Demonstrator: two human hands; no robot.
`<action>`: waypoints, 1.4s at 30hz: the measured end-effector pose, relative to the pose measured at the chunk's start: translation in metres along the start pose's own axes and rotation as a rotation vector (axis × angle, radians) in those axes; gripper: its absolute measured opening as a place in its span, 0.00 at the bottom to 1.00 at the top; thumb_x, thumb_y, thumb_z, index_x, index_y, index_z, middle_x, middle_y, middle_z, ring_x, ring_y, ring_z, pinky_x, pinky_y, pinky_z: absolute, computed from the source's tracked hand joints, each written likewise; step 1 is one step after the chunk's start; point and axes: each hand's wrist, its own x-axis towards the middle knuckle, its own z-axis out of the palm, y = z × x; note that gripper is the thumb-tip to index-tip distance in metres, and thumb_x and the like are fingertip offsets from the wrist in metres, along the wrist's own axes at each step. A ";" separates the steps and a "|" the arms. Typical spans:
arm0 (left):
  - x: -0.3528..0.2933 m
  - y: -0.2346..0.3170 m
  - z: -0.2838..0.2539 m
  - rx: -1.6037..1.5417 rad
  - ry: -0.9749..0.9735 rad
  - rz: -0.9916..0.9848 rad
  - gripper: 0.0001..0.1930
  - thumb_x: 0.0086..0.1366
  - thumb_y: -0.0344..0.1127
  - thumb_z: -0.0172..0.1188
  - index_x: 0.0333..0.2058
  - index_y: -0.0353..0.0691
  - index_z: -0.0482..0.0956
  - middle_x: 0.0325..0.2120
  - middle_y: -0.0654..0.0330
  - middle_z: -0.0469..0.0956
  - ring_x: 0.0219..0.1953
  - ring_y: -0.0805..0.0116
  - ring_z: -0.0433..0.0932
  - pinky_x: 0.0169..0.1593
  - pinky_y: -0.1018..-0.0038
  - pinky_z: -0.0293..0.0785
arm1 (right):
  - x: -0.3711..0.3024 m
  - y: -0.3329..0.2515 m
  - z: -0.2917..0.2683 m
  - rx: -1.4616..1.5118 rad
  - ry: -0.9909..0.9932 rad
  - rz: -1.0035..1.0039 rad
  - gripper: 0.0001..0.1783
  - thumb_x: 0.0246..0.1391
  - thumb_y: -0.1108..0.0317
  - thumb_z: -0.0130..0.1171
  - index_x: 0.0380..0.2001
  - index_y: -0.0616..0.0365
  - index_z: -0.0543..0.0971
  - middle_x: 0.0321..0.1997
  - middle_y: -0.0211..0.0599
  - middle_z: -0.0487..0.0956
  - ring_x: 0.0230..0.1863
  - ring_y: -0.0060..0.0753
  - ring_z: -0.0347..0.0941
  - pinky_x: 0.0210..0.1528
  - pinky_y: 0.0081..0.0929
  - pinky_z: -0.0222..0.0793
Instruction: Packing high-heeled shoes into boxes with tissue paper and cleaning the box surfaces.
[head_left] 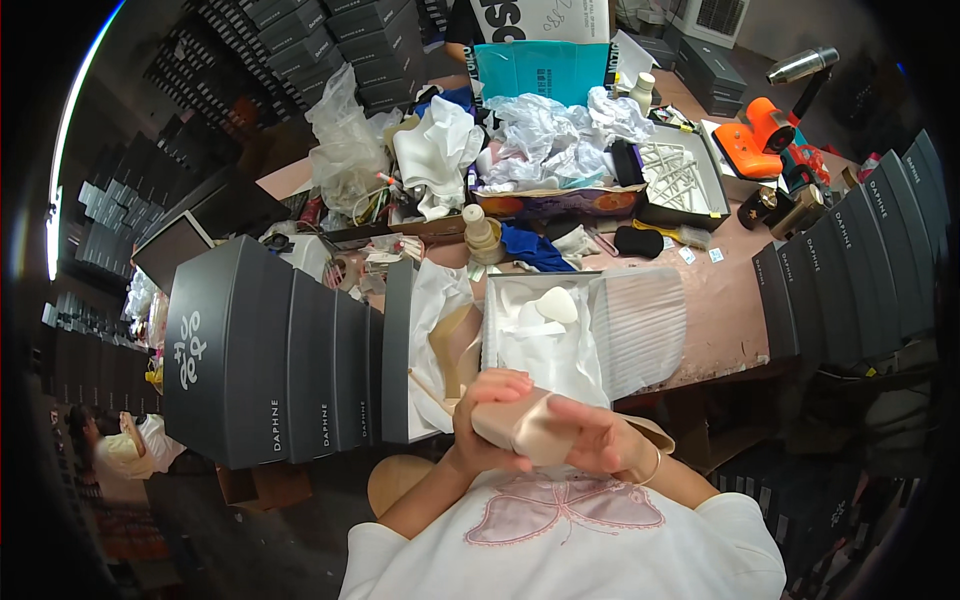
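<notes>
A glossy beige shoe (527,422) is in front of my chest, its smooth rounded end toward the camera. My left hand (482,425) wraps round its left side, fingers above and thumb below. Against its right side my right hand (603,440) lies with fingers stretched out, slightly blurred. A beige curved piece shows behind my right wrist; whether it belongs to the same shoe I cannot tell. Just beyond my hands is an open shoebox (604,330) lined with white paper, holding white pads (556,305). To its left, a tilted grey box lid (397,350) stands beside white tissue and another beige shoe (455,350).
Dark grey shoeboxes (235,350) stand in rows at left, and more boxes (850,260) at right. Pleated translucent sheeting (645,325) lies right of the open box. Farther back are a bottle (482,235), crumpled paper (550,130), a tray of white sticks (690,205) and an orange device (750,145).
</notes>
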 end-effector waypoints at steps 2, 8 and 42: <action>0.008 0.006 0.002 0.032 -0.117 0.123 0.39 0.36 0.51 0.80 0.43 0.37 0.70 0.41 0.50 0.74 0.45 0.54 0.74 0.54 0.54 0.68 | -0.001 0.001 -0.012 -0.065 -0.062 0.052 0.36 0.50 0.61 0.66 0.61 0.60 0.67 0.67 0.43 0.58 0.67 0.38 0.54 0.66 0.33 0.52; 0.034 -0.020 -0.056 0.015 0.000 -0.399 0.39 0.39 0.53 0.78 0.44 0.36 0.71 0.36 0.58 0.76 0.39 0.67 0.77 0.45 0.73 0.74 | 0.022 0.004 0.008 -0.274 0.289 -0.076 0.26 0.58 0.71 0.56 0.60 0.58 0.68 0.55 0.42 0.71 0.58 0.33 0.66 0.59 0.32 0.61; -0.045 -0.020 0.038 -0.803 0.732 -1.048 0.37 0.63 0.66 0.48 0.61 0.46 0.60 0.59 0.60 0.64 0.60 0.62 0.64 0.64 0.60 0.58 | 0.025 0.036 -0.089 -1.653 0.396 0.137 0.34 0.63 0.44 0.40 0.44 0.69 0.75 0.70 0.59 0.51 0.71 0.58 0.43 0.67 0.57 0.39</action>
